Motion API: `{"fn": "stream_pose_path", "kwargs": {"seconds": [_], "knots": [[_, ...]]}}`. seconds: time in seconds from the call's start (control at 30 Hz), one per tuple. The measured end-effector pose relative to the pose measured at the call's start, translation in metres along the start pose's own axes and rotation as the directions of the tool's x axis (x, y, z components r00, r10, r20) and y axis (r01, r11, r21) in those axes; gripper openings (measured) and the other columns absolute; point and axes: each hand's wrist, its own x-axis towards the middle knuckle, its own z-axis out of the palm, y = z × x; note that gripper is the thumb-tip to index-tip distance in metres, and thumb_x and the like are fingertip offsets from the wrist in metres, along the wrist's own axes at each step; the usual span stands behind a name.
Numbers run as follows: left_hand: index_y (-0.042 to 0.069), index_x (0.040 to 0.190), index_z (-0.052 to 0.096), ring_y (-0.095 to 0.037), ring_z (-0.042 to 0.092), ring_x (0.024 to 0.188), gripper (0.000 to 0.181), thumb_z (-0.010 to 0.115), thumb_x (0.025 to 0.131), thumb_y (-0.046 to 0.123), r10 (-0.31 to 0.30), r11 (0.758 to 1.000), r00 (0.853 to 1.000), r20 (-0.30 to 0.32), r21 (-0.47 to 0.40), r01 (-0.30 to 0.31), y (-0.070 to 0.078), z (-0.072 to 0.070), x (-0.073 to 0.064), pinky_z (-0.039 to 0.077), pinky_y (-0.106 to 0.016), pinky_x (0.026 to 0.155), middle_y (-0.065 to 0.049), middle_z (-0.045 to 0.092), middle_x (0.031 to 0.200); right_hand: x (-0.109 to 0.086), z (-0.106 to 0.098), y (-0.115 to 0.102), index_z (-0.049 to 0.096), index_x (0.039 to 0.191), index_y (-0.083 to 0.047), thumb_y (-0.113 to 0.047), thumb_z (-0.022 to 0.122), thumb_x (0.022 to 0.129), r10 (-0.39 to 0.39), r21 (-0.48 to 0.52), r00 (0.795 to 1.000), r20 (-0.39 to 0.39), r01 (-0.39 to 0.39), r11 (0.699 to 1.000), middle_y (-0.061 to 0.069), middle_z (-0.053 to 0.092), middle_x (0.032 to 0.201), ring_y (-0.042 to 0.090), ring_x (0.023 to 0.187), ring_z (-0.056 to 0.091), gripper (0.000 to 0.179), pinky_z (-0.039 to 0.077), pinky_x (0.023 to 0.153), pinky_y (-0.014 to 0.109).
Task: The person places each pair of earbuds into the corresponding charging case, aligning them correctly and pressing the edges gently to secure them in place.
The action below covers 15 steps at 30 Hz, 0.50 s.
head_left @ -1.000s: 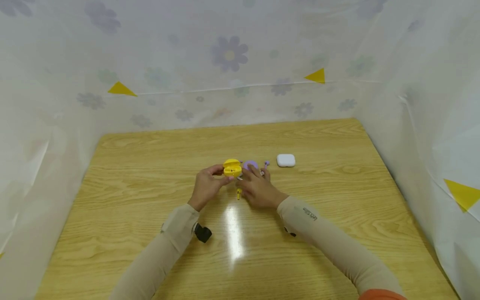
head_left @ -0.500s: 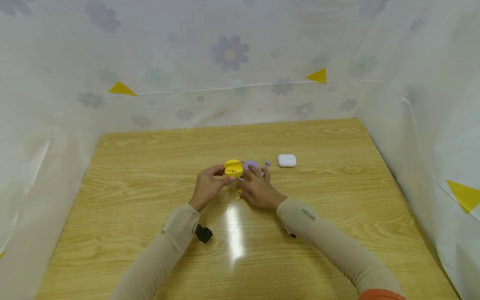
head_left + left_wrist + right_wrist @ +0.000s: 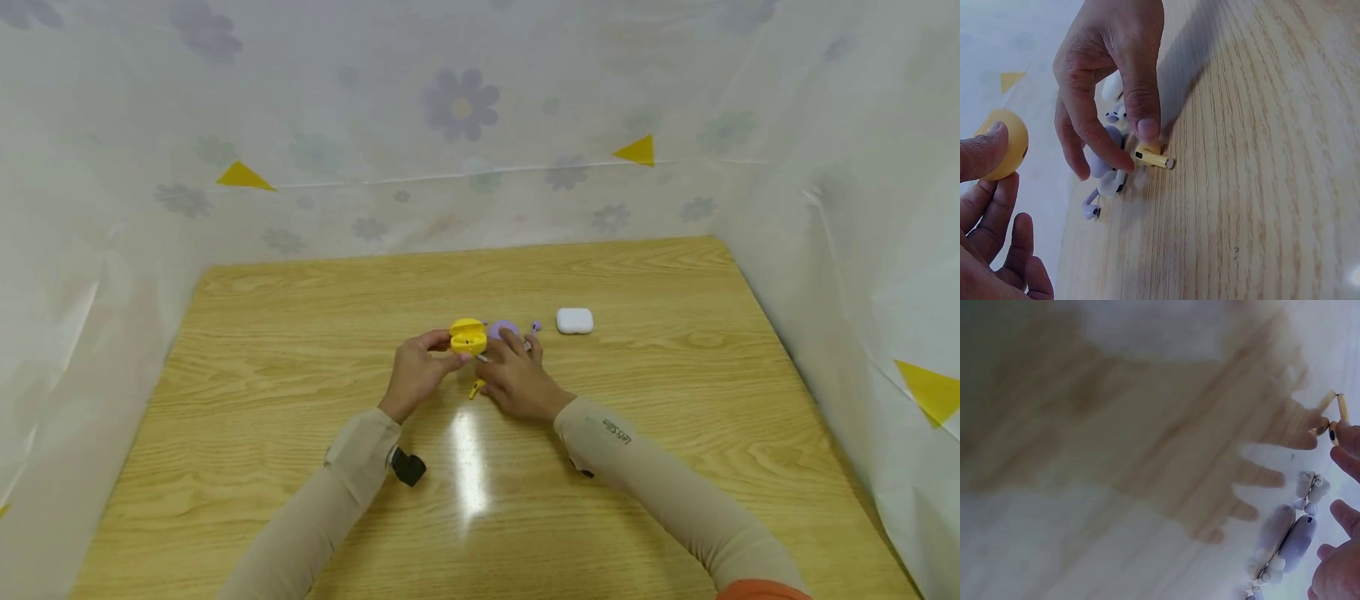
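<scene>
In the head view, my left hand [image 3: 414, 372] holds a yellow earbud case [image 3: 468, 328] above the table, its lid raised. The left wrist view shows the thumb on the rounded side of this case. My right hand [image 3: 520, 382] reaches down to the tabletop. Its thumb and forefinger are at a yellow earbud [image 3: 1155, 157], which lies with its stem pointing towards me. Under and behind the right hand sit a round purple case [image 3: 502, 328], a white earbud [image 3: 1110, 183] and a purple earbud [image 3: 1090, 210]. These are partly hidden by the fingers.
A white earbud case [image 3: 574, 321], lid down, lies to the right of the purple one. Another purple earbud [image 3: 536, 327] stands between them. The wooden table [image 3: 300, 333] is enclosed by pale flowered sheeting [image 3: 345, 100] at the back and sides.
The yellow earbud on the table has turned, its stem end swinging left under the right fingers. The left hand and open case have hardly moved.
</scene>
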Motion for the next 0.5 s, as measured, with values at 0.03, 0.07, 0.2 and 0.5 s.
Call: {"fn": "stream_pose_path", "kwargs": {"seconds": [0.03,0.07,0.2,0.5], "knots": [[0.006,0.116,0.067,-0.027,0.061,0.109,0.041,0.077,0.08,0.023,-0.001,1.0,1.0,0.001,-0.002,0.001,0.0002,0.0,0.0,0.052,-0.04,0.089,-0.012,0.068,0.116,-0.0002,-0.0006,-0.0005,0.067,0.111,-0.019,-0.029,0.062,0.092,0.005,0.001,1.0,0.005,-0.005,1.0,0.014,0.041,0.146,0.046,0.14,0.025,0.022,0.018,0.104,0.074],[0.006,0.116,0.067,-0.028,0.061,0.109,0.041,0.077,0.08,0.023,0.0,1.0,1.0,0.002,-0.003,0.0,0.0003,-0.0001,0.0,0.051,-0.04,0.09,-0.012,0.068,0.116,-0.0003,-0.0012,-0.0009,0.067,0.111,-0.019,-0.029,0.062,0.092,0.005,0.0,1.0,0.006,-0.005,1.0,0.014,0.041,0.147,0.047,0.14,0.025,0.022,0.018,0.104,0.074],[0.006,0.116,0.067,-0.029,0.061,0.11,0.041,0.076,0.08,0.023,-0.002,1.0,1.0,0.003,-0.003,0.002,0.0006,0.0,-0.0001,0.051,-0.042,0.09,-0.013,0.068,0.116,-0.0003,-0.0026,-0.0028,0.068,0.109,-0.02,-0.03,0.062,0.092,-0.002,-0.008,1.0,0.001,0.002,1.0,0.013,0.041,0.146,0.046,0.14,0.026,0.021,0.018,0.104,0.073],[0.005,0.117,0.067,-0.03,0.062,0.109,0.041,0.076,0.08,0.022,0.011,1.0,1.0,-0.001,0.013,-0.011,0.0011,0.0001,0.0009,0.051,-0.042,0.09,-0.014,0.068,0.115,0.0003,-0.0023,-0.0025,0.07,0.106,-0.017,-0.025,0.063,0.091,0.013,-0.025,0.999,-0.042,-0.014,1.0,0.013,0.048,0.138,0.042,0.137,0.031,0.019,0.021,0.106,0.068]]}}
